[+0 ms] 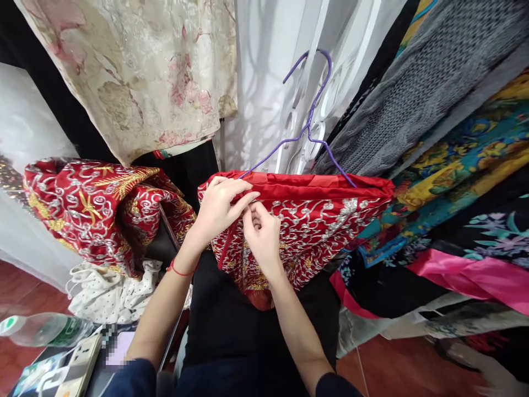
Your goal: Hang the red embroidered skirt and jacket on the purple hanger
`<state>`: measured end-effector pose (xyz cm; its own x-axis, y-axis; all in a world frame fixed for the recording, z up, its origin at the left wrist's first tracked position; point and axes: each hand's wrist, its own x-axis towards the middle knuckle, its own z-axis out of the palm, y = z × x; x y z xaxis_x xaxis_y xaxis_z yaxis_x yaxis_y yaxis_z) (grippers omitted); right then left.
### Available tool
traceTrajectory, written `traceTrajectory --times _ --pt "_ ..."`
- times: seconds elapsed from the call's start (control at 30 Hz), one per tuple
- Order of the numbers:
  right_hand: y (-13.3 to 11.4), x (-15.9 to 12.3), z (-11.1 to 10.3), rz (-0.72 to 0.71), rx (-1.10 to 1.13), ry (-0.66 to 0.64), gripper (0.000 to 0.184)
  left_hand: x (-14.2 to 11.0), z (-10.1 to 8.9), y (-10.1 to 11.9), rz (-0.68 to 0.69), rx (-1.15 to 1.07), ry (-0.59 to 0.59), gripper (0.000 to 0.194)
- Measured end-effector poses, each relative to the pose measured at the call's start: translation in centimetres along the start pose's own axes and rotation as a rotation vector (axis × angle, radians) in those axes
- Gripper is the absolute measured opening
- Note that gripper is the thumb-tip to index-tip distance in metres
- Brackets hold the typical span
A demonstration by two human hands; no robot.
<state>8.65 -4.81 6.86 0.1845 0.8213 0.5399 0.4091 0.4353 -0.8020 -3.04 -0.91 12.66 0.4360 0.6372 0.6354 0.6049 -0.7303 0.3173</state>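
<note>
A red embroidered skirt with silver and gold stitching lies across my lap, its plain red waistband uppermost. A purple hanger stands up out of the waistband, with its lower part hidden inside. My left hand is closed over the left part of the waistband, thumb pointing right. Close beside its fingertips, my right hand is closed in a pinch at the waistband's lower edge. Whatever lies between the right fingertips is too small to make out.
Another red embroidered garment is heaped at the left above a white dotted cloth. A plastic bottle and a power strip are at lower left. Floral fabric hangs above; a grey knit and other clothes hang right.
</note>
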Motion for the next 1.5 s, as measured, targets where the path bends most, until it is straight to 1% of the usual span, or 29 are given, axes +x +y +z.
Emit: traceTrajectory --times 0.1,0.17,0.23,0.3,0.37,0.4,0.47,0.5,0.53,0.57,0.63,0.67,0.7,0.73,0.8,0.83,0.87,0.9,0.93,1.0,1.07,1.17,1.27,1.3,1.37,1.43,1.5 --pt "1.3 -1.0 0.8 0.055 0.058 -0.036 0.032 0.1 0.7 -0.2 -0.033 -0.026 0.098 0.027" --pt "3.3 -2.4 1.8 0.135 0.034 -0.078 0.034 0.2 1.3 -0.7 -0.056 -0.042 0.161 0.026" --pt "5.8 -4.2 3.0 0.245 -0.108 -0.118 0.033 0.5 1.8 -1.3 -0.071 -0.044 0.193 0.026" --pt "8.2 -6.0 3.8 0.368 -0.274 -0.191 0.027 0.7 2.4 -1.9 -0.066 -0.033 0.202 0.025" --pt "9.8 -7.0 3.7 0.416 -0.319 -0.248 0.024 0.7 2.9 -2.3 -0.042 -0.025 0.201 0.025" --pt "10.1 -7.2 3.3 0.413 -0.312 -0.279 0.024 0.7 3.0 -2.5 -0.027 -0.020 0.200 0.026" --pt "9.6 -6.5 1.3 0.354 -0.290 -0.317 0.027 0.6 2.9 -2.7 -0.008 -0.004 0.210 0.027" --pt "9.0 -5.7 -0.1 0.287 -0.283 -0.328 0.029 0.6 2.7 -2.7 -0.007 0.005 0.216 0.028" --pt "8.3 -4.6 -1.8 0.203 -0.281 -0.271 0.031 0.6 2.5 -2.8 -0.013 0.010 0.220 0.028" --pt "7.4 -3.3 -3.8 0.091 -0.274 -0.184 0.031 0.6 2.2 -2.9 -0.025 0.013 0.221 0.028" --pt "5.7 -0.5 -7.9 -0.163 -0.340 0.072 0.024 0.7 1.8 -3.2 -0.070 0.034 0.233 0.026" --pt "5.0 0.9 -9.9 -0.274 -0.423 0.187 0.018 0.9 1.8 -3.5 -0.097 0.062 0.253 0.024" --pt "4.5 2.2 -11.9 -0.351 -0.526 0.272 0.014 1.1 1.8 -3.8 -0.123 0.104 0.287 0.021" --pt "4.1 3.4 -13.7 -0.417 -0.635 0.315 0.019 1.4 2.0 -4.3 -0.154 0.158 0.336 0.020" --pt "4.0 5.3 -16.9 -0.483 -0.814 0.290 0.025 1.9 2.4 -5.3 -0.225 0.264 0.452 0.025" --pt "4.2 5.9 -18.2 -0.505 -0.877 0.241 0.027 2.2 2.7 -5.8 -0.261 0.295 0.497 0.031" --pt "4.5 6.4 -19.3 -0.520 -0.917 0.179 0.029 2.4 2.9 -6.5 -0.296 0.302 0.521 0.036" --pt "4.9 6.7 -20.3 -0.531 -0.936 0.118 0.030 2.6 3.1 -7.1 -0.323 0.281 0.517 0.036" --pt "5.4 6.9 -21.1 -0.537 -0.934 0.062 0.031 2.8 3.3 -7.7 -0.337 0.234 0.489 0.033" --pt "6.3 7.0 -22.4 -0.533 -0.869 -0.018 0.028 3.0 3.5 -8.9 -0.336 0.115 0.412 0.024" --pt "6.9 6.9 -23.1 -0.512 -0.755 -0.061 0.021 3.1 3.5 -9.7 -0.331 0.037 0.380 0.022" --pt "7.2 6.7 -23.4 -0.483 -0.611 -0.062 0.014 2.8 3.2 -10.5 -0.381 -0.003 0.417 0.022" --pt "7.3 6.3 -23.4 -0.448 -0.528 -0.008 0.012 2.5 3.0 -11.0 -0.466 -0.105 0.438 0.021" --pt "7.4 6.1 -23.4 -0.432 -0.493 0.011 0.012 2.4 3.0 -11.2 -0.505 -0.176 0.437 0.020" --pt "7.8 5.7 -23.5 -0.414 -0.404 0.054 0.011 2.2 2.9 -11.7 -0.611 -0.386 0.429 0.017" --pt "8.4 5.4 -23.7 -0.394 -0.324 0.099 0.009 2.1 2.7 -12.3 -0.752 -0.629 0.419 0.013" --pt "8.8 5.1 -23.9 -0.364 -0.272 0.137 0.010 1.9 2.6 -12.7 -0.882 -0.805 0.390 0.010"
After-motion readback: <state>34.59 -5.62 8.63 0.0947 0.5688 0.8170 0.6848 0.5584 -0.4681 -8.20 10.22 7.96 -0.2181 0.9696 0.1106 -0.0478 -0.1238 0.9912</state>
